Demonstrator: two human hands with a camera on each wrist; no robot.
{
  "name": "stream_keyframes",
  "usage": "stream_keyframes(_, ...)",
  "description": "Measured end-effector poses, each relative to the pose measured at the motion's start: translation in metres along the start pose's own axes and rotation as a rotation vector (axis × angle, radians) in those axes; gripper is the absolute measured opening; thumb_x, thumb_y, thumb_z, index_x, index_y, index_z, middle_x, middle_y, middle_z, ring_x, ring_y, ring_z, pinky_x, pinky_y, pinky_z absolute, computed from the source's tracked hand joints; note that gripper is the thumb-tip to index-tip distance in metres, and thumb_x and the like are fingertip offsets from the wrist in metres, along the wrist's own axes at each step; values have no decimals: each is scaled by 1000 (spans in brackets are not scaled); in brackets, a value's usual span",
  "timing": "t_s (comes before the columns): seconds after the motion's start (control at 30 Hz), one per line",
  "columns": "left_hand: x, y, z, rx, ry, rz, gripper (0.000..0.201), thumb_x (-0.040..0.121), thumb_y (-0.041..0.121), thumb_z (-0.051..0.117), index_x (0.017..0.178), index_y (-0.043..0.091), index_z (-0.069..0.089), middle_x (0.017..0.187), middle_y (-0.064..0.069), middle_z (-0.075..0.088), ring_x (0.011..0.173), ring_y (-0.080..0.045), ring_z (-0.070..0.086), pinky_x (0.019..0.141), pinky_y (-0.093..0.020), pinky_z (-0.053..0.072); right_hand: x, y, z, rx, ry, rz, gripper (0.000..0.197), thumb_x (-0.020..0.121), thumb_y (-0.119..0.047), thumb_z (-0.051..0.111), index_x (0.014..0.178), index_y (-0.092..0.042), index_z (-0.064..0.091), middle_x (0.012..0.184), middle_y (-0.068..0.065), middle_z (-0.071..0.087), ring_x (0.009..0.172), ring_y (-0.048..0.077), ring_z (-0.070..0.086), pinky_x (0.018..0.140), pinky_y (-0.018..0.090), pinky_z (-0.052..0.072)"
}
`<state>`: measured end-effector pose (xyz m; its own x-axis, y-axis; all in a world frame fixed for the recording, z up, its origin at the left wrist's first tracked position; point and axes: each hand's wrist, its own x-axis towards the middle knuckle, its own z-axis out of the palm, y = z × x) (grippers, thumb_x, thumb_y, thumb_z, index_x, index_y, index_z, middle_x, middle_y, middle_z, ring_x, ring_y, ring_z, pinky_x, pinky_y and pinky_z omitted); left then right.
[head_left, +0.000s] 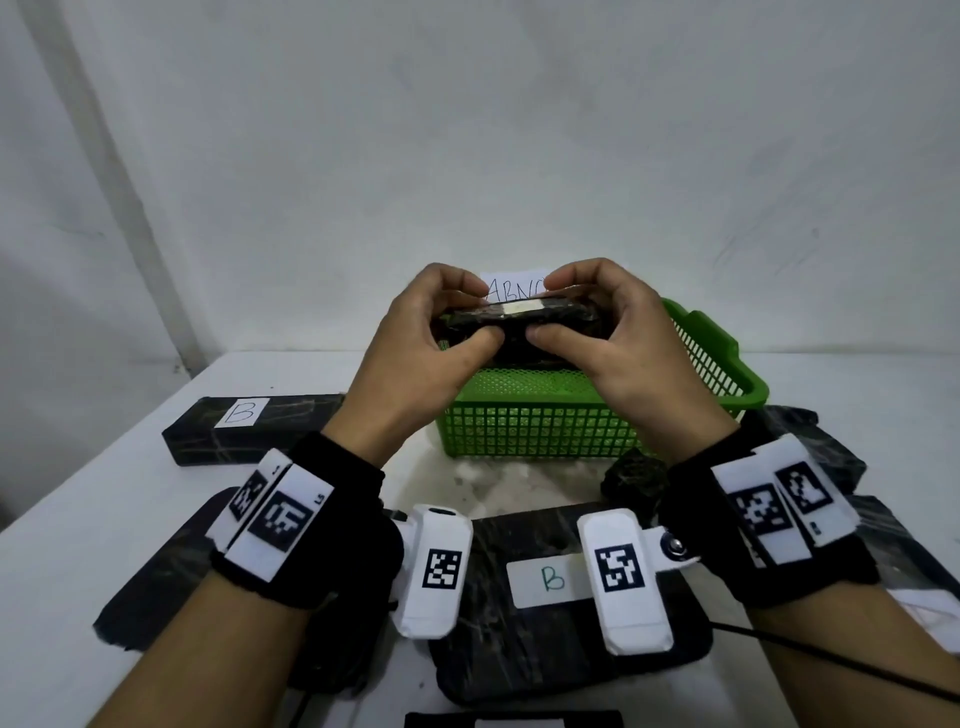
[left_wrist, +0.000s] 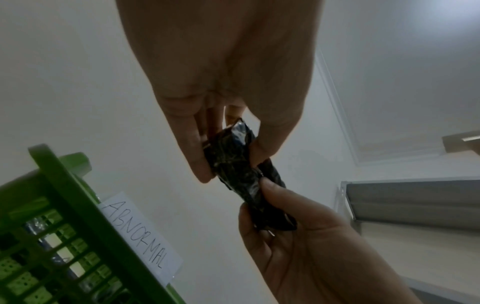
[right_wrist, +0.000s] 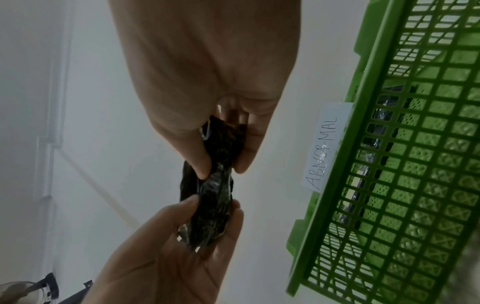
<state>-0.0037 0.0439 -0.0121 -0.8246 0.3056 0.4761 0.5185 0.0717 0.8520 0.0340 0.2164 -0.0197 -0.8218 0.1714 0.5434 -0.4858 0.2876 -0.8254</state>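
Closest in, a black slab (head_left: 498, 540) marked B lies on the near side of the green basket (head_left: 535, 428). Above the basket's near wall both hands hold a black foil-wrapped packet (head_left: 519, 318) level. It looks light, crinkly and a little slick, soft enough to buckle, so the two ends seem the safest purchase. Left hand (head_left: 415, 358) pinches the left end between thumb and curled fingers; right hand (head_left: 623, 348) pinches the right end likewise, thumbs nearly meeting on the near face, palms turned toward each other. At the basket's far rim stands a paper label (head_left: 511, 287) reading ABNORMAL
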Motion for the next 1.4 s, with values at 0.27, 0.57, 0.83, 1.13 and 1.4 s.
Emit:
stream_keyframes(0.27,0,-1,-3,-222,-133,-286,31,90,8,66,120,11,57,108,-5,63,87,-16,69,79,-38,62,-3,4,-4,-120,-127,43,52,80,-11,83,126,-17,59,122,-5,65,110,9,67,96,26,55)
stream_keyframes(0.57,2,-2,-3,-243,-77,-159,31,88,-9,60,112,11,56,97,-8,63,77,-15,66,79,-32,61,-2,3,0,49,-87,131,18,96,-2,64,111,-12,65,101,10,72,73,13,71,64,34,62)
stream_keyframes(0.83,0,-5,3,-138,-28,-82,22,86,-5,67,96,13,56,88,-5,67,69,-14,68,64,-27,58,-1,2,0,-89,-41,19,17,95,-3,65,103,-18,70,88,1,72,64,5,66,54,24,54)
stream_keyframes(1.13,2,3,-13,-560,-185,-201,22,87,11,58,108,6,63,103,-9,69,88,-18,70,74,-31,60,0,0,-13,-111,-37,4,18,98,-19,65,114,-27,71,115,-4,72,98,15,73,85,39,62)
stream_keyframes(1.4,-1,8,-7,-393,-161,-76,24,74,19,69,95,7,66,90,-3,69,82,-12,70,70,-28,59,-5,-6,-13,-23,-262,91,56,79,-44,76,132,-33,60,124,-13,70,115,9,68,108,41,49)
